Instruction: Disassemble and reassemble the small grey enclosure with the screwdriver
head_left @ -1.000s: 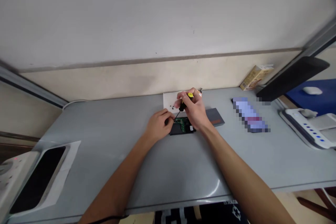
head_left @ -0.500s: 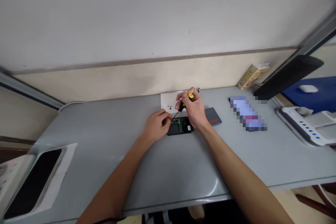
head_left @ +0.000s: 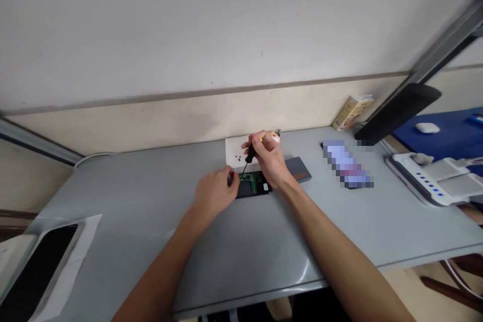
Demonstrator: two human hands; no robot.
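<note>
My right hand (head_left: 269,158) is closed round a black and yellow screwdriver (head_left: 251,153), its thin shaft slanting down to a green circuit board (head_left: 253,181). The board lies in a flat black device (head_left: 245,189) on the grey table. At the device's left end, my left hand (head_left: 217,188) is closed, thumb and fingers round a small dark part (head_left: 230,179) that I cannot make out. Behind the device, several tiny dark screws (head_left: 239,158) lie on a white paper (head_left: 231,148). A grey case (head_left: 299,168) with an orange patch rests right of my right hand.
A phone (head_left: 345,163) with a blurred screen lies to the right, near a white power strip (head_left: 418,178). A yellow carton (head_left: 351,112) and a black upright object (head_left: 398,113) stand at the back right. A black-screened device (head_left: 39,271) lies at the left.
The view has shifted slightly. My right hand has tilted the screwdriver more upright, and its tip stays at the board's upper left. My left hand remains at the device's left end.
</note>
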